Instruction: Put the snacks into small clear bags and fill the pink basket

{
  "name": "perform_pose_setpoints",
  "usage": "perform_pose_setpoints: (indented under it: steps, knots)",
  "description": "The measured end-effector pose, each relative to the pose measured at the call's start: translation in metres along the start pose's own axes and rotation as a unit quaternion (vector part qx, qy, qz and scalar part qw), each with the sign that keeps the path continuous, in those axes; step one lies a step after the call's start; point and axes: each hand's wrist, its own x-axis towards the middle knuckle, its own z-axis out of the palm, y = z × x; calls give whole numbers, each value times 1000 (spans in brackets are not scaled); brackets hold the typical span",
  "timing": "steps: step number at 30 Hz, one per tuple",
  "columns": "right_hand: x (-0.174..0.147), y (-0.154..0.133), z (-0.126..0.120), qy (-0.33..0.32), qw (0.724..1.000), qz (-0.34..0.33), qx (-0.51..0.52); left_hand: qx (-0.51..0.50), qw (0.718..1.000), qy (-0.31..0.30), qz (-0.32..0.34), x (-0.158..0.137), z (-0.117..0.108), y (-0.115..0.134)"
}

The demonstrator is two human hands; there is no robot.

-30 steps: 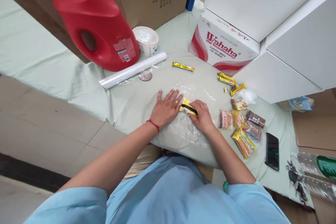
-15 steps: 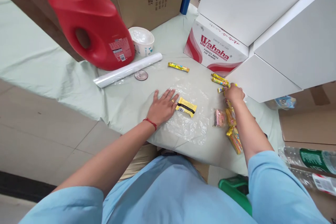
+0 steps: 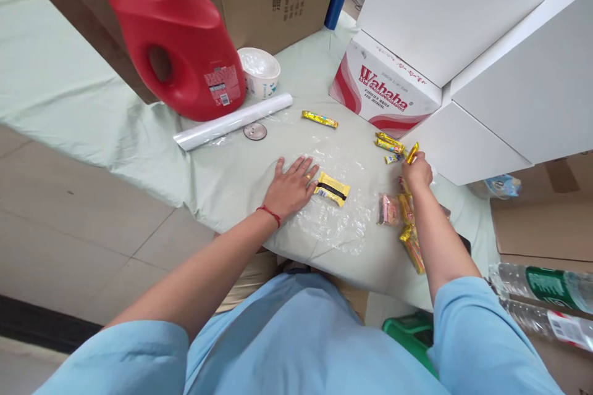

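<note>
- Rested left hand (image 3: 291,188) spread flat at clear film's (image 3: 336,231) left edge.
- Saw yellow packet (image 3: 332,189) just right of left hand.
- Pinched yellow stick (image 3: 412,152) in right hand (image 3: 418,171), projecting beyond it.
- Judged light, slick-wrapped, perhaps brittle; best held mid-length.

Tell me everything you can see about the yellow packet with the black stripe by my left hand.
The yellow packet is a small, roughly rectangular wrapper, apparently plastic, with a black stripe running lengthwise. It looks sealed and lies flat, slightly slanted, on the clear plastic sheet. Your left hand rests beside it, thumb at one end, possibly touching.
</note>
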Motion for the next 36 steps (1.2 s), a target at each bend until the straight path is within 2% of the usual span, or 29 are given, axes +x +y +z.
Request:
perform_pose_setpoints:
  steps: [5,6,8,10,11,16,19,21,23,26,28,30,32,36]
  knots:
    - [3,2,-5,-25,997,0,-69,3,1000,-5,2,0,0,0]
    - [4,0,-5,-19,997,-26,-77,3,1000,-5,1,0,-1,0]
    - [6,-6,-2,-16,988,-125,-91,6,1000,-7,-1,0,-1,0]
    - [7,-14,4,-44,967,-227,-104,12,1000,-9,-5,1,-1,1]
    - [8,-18,7,-61,959,-255,-108,15,1000,-11,-6,1,-1,2]
    - [3,-30,13,-74,957,-259,-107,24,1000,-14,-9,1,-2,3]
    - [-8,-32,6,-41,956,-280,-78,22,1000,-9,-8,1,-1,2]
    - [-22,-35,0,4,946,-323,-8,19,1000,-4,-7,0,-1,2]
    - [-44,-40,-5,22,916,-391,84,15,1000,-1,-5,0,-2,2]
    - [-90,-54,-8,-29,854,-488,178,11,1000,-2,-2,0,-3,2]
    - [-122,-67,-5,-68,827,-523,196,8,1000,-2,-1,0,-4,2]
    - [-149,-78,3,-90,820,-534,188,3,1000,0,0,-1,-4,1]
    - [-166,-84,12,-95,826,-526,178,-1,1000,1,2,-1,-3,1]
    - [-177,-75,24,-85,833,-495,232,-11,1000,13,-1,-1,-1,0]
